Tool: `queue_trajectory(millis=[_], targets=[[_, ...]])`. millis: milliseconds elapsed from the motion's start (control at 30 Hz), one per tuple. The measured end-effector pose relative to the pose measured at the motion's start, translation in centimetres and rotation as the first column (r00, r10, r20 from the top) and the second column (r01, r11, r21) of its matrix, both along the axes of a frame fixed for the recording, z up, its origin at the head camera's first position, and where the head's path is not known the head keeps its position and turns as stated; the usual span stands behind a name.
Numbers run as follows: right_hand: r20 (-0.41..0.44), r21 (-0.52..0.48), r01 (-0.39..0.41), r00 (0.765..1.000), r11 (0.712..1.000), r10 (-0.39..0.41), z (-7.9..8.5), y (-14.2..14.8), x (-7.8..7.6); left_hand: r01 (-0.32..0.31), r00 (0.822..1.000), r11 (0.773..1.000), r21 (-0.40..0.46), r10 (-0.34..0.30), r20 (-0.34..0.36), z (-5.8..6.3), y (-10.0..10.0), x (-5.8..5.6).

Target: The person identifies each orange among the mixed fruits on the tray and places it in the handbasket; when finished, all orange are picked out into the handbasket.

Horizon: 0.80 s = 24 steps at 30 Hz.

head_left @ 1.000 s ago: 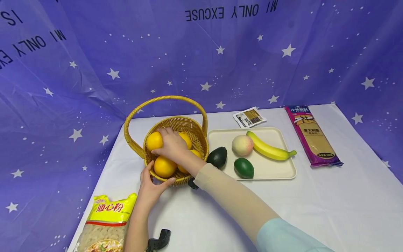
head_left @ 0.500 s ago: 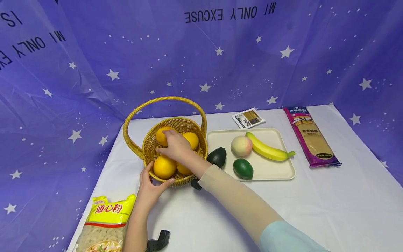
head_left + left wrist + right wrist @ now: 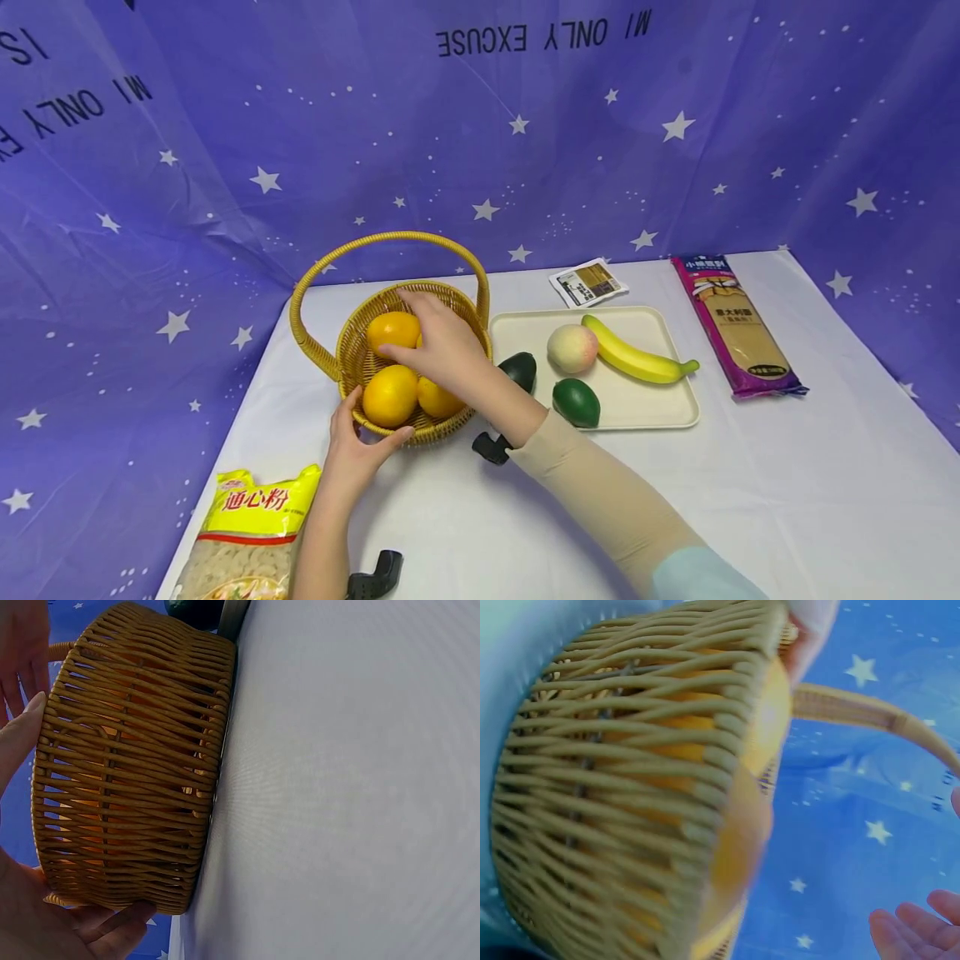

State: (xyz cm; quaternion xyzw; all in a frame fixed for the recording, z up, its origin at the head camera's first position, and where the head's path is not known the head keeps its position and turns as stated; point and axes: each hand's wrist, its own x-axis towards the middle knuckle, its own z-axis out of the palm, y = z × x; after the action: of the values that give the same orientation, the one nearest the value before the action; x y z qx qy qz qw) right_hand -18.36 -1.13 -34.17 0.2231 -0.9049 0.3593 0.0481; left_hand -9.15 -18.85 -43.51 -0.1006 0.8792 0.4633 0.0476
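Note:
A yellow wicker basket with a tall arched handle stands at the table's left side. Several oranges lie inside, among them a front orange and a rear orange. My left hand grips the basket's near left side; the left wrist view shows the thumb at the rim and fingers round the wall. Over the basket hovers my right hand, fingers loosely spread with nothing in them, partly hiding the oranges below. Its fingers stand off the basket in the right wrist view.
Right of the basket is a cream tray with a peach, a banana and a green fruit. A dark avocado sits at its left edge. Around lie a macaroni bag, a spaghetti pack and a sachet.
The rear left orange has shifted right within the basket. My right hand has let go of it and drawn up and to the right. The left hand stays at the basket.

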Motion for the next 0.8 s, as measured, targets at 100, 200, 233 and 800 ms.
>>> queue_trajectory(millis=[100,200,233,800], targets=[[-0.035,-0.04,-0.005,0.999,0.999,0.003,0.7,1.4,0.9,0.0,1.0,1.0,-0.007,0.0,-0.003,0.0,0.0,0.0],[-0.082,-0.091,-0.016,0.997,0.996,0.008,1.4,3.1,1.9,0.001,1.0,1.0,-0.011,-0.001,-0.009,0.0,-0.1,-0.2],[-0.101,-0.112,-0.022,0.995,0.993,0.011,1.5,3.7,2.2,0.001,1.0,1.0,-0.012,-0.002,-0.008,0.0,-0.1,-0.2],[-0.237,-0.381,0.147,0.939,0.913,-0.25,1.3,15.6,3.9,0.021,1.0,0.999,-0.029,-0.02,0.02,0.5,-0.2,-0.6]])
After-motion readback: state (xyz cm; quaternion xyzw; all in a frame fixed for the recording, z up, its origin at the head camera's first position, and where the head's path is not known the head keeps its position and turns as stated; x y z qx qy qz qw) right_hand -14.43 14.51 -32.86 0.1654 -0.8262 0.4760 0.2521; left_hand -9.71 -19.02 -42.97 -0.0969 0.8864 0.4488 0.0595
